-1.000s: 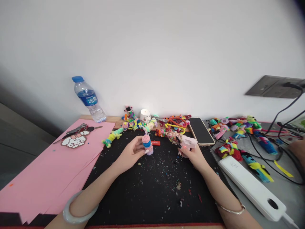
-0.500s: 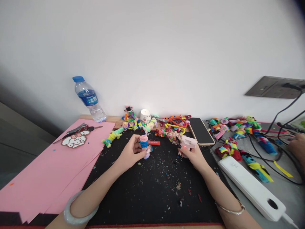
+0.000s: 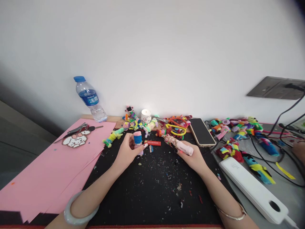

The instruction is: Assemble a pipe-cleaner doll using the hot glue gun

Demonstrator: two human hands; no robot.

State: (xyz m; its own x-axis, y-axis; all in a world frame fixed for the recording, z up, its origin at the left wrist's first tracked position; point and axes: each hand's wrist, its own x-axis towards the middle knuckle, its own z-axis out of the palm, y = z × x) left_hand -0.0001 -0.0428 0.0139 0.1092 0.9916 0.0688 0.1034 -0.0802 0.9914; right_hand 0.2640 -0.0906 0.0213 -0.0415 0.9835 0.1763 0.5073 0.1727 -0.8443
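My left hand (image 3: 127,149) is closed around an upright pipe-cleaner coil (image 3: 137,139), pink on top with a blue band and paler fuzz below. Its thumb lies across the lower part. In my right hand (image 3: 190,157) is what looks like a pale pink glue gun (image 3: 184,147), with a red glow by the fingers; its tip is hard to make out. Between the hands, a red strip with white lettering (image 3: 154,143) lies on the black mat (image 3: 143,197). Just below it sits a small blue scrap (image 3: 151,148).
Behind the hands are pipe-cleaner pieces (image 3: 113,137), a white roll (image 3: 146,115), orange-and-yellow scissors (image 3: 177,126) and a phone (image 3: 202,132). Pink sheets (image 3: 59,171) and a bottle (image 3: 91,100) are left. Rightward lie a white power strip (image 3: 254,189), cables and another person's hand (image 3: 299,149).
My left hand has shifted slightly left with the coil, away from the blue scrap. My right hand has turned the pink tool so that it slants and shows a narrower side.
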